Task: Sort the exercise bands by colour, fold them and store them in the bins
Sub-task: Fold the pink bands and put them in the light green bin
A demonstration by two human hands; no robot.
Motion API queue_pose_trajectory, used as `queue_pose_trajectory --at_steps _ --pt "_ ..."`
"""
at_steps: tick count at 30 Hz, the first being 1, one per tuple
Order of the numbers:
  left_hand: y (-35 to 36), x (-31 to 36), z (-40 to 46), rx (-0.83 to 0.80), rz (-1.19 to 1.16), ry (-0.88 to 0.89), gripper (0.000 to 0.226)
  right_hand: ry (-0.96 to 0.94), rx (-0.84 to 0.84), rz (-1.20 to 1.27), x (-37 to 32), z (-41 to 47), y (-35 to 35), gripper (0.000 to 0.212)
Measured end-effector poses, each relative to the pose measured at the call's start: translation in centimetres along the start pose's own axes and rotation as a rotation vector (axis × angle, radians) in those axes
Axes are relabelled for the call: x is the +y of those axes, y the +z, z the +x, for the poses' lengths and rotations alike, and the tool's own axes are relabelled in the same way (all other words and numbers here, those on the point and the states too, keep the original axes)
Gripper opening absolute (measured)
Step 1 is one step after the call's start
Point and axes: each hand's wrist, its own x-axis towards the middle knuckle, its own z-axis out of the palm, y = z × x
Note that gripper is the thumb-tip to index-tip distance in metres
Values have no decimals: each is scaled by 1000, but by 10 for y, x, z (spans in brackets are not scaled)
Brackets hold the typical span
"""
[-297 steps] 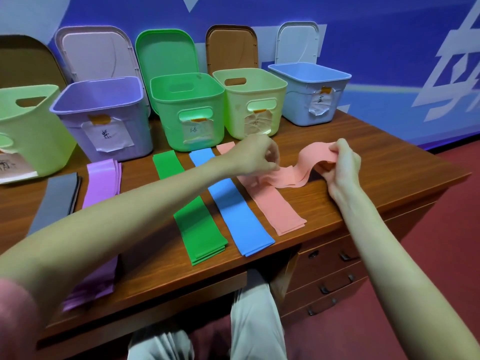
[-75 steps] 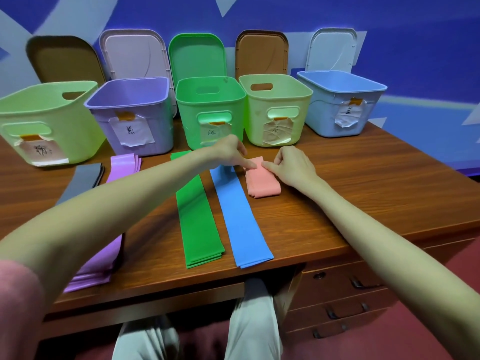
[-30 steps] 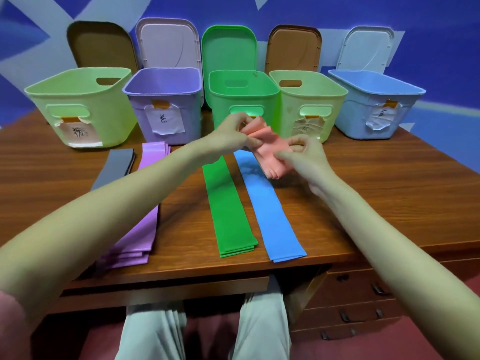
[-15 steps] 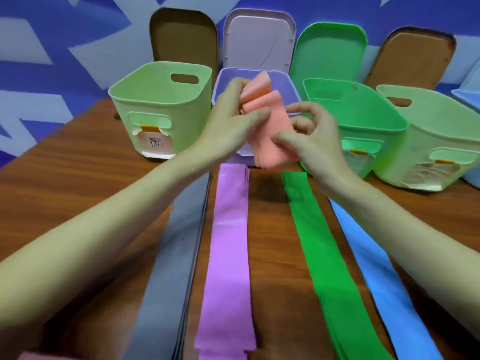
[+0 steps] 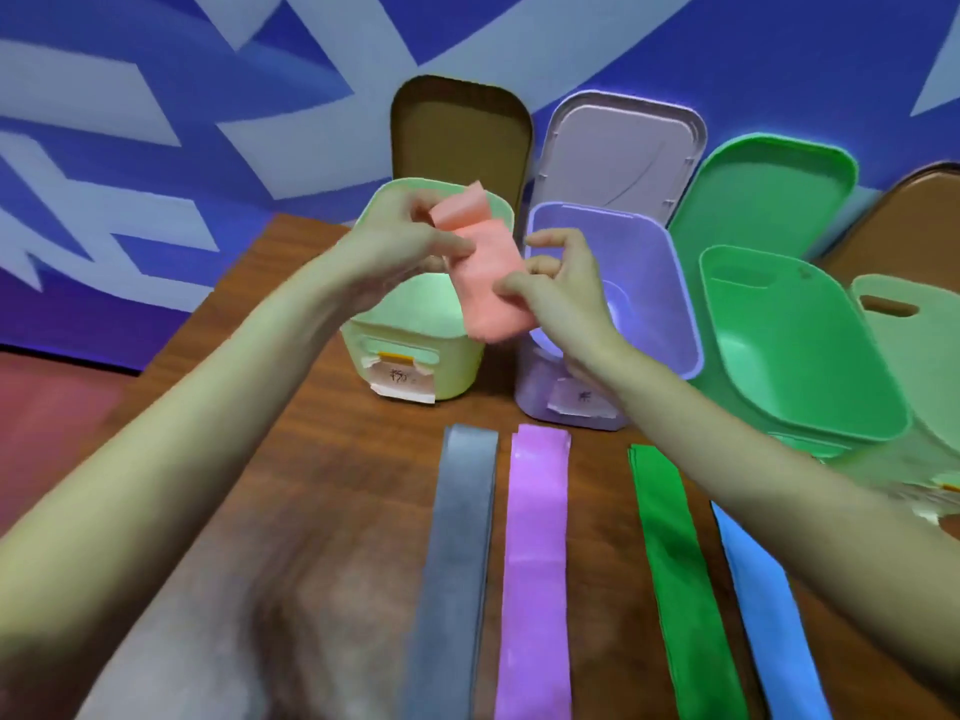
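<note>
The folded pink band is held in the air over the pale green bin at about twelve o'clock on the counter. The left hand pinches its upper end and the right hand pinches its lower right edge between thumb and curled fingers. The step in hand looks like the drop into that bin. To do it well, keep both pinches until the bundle is low inside the rim, so the folds do not spring open, then let go with both hands together. Lay it flat on the bottom rather than on edge. The loose top flap near the left fingertips seems most likely to unfold, so tuck it under first. Toward six o'clock, the grey band, purple band, green band and blue band lie unfolded side by side. The purple bin and green bin stand at one and two o'clock. The bin labels are too blurred to read, so whether this bin is the pink one cannot be told. The bin floor is partly hidden behind the hands, and the frame cuts off the bins at three o'clock.
</note>
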Motion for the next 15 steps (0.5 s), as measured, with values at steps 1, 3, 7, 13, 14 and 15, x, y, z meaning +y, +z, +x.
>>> queue_pose_trajectory --at_steps 1,3,7,13,14,15 --pt "-8 -1 4 17 18 -16 28 36 -7 4 -2 7 9 44" --pt "-22 -6 12 58 38 -59 28 88 -19 -13 -5 18 25 45" --pt "-43 -19 26 145 168 -108 29 137 -35 -157 -9 30 50 48" --pt "-54 -20 50 -25 640 -28 29 309 -111 -456 -6 52 81 44" --pt "-53 -19 55 -35 691 -28 28 341 -107 -496 -4 56 85 44" --pt "-53 -20 61 -61 732 -40 28 382 -102 -524 -3 59 89 46"
